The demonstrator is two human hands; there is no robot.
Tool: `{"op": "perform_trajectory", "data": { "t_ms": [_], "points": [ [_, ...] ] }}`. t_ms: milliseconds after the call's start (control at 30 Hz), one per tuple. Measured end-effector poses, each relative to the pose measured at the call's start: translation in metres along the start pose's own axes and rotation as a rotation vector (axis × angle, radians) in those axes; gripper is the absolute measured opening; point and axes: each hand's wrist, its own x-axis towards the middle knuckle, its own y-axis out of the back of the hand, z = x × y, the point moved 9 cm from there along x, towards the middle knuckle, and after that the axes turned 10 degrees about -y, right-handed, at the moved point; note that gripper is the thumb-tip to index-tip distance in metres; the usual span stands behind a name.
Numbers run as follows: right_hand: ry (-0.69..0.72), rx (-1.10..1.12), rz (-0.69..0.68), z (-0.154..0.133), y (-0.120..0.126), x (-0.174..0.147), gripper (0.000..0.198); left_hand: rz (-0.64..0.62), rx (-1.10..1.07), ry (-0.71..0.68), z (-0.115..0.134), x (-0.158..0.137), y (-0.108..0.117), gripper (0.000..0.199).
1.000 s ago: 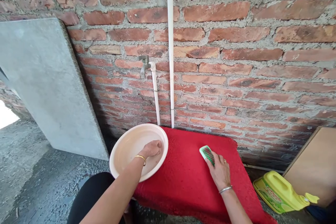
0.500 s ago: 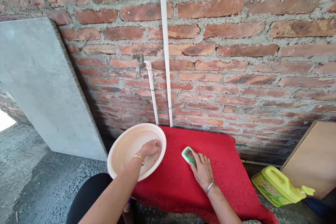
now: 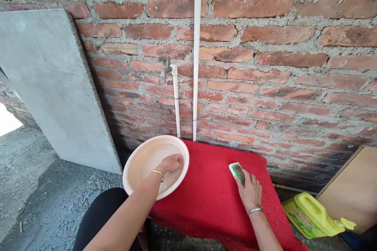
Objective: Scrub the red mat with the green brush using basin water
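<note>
A red cloth (image 3: 209,180) covers a low surface by the wall. At its left stands a pale pink basin (image 3: 126,172) with what looks like water in it. My left hand (image 3: 171,163) is inside the basin near its right side, fingers curled closed; whatever they hold, if anything, is hidden. On the cloth's right half, my right hand (image 3: 250,192) grips a scrubbing brush (image 3: 237,173), pale green at the edge with a dark green and reddish dotted middle. The fingers cover the brush's near end.
A tap (image 3: 165,66) on a white pipe stands behind the basin, beside a taller white pipe (image 3: 196,55) along the brick wall. A grey slab (image 3: 55,82) leans at left. To the right are a yellow jug (image 3: 315,215) and a tan board (image 3: 350,188). The floor at left looks wet.
My right hand has slid the brush to the right across the cloth. My left hand stays in the basin, still curled. The view has shifted slightly.
</note>
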Motion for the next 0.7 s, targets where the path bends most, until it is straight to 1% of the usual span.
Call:
{"op": "perform_trajectory", "data": {
  "t_ms": [133, 267, 533, 700],
  "points": [
    [-0.009, -0.025, -0.006, -0.01, 0.001, -0.003, 0.048, 0.01, -0.001, -0.009, -0.002, 0.002, -0.001, 0.035],
    [0.014, -0.044, -0.027, -0.019, 0.001, -0.006, 0.048, 0.004, 0.012, -0.009, -0.004, 0.003, -0.002, 0.033],
    [0.138, -0.03, -0.06, -0.046, -0.004, -0.021, 0.046, 0.006, 0.038, -0.029, -0.003, 0.004, -0.003, 0.031],
    [0.181, -0.02, -0.058, -0.05, -0.005, -0.025, 0.045, 0.004, 0.034, -0.018, -0.003, 0.004, -0.003, 0.033]
  ]
}}
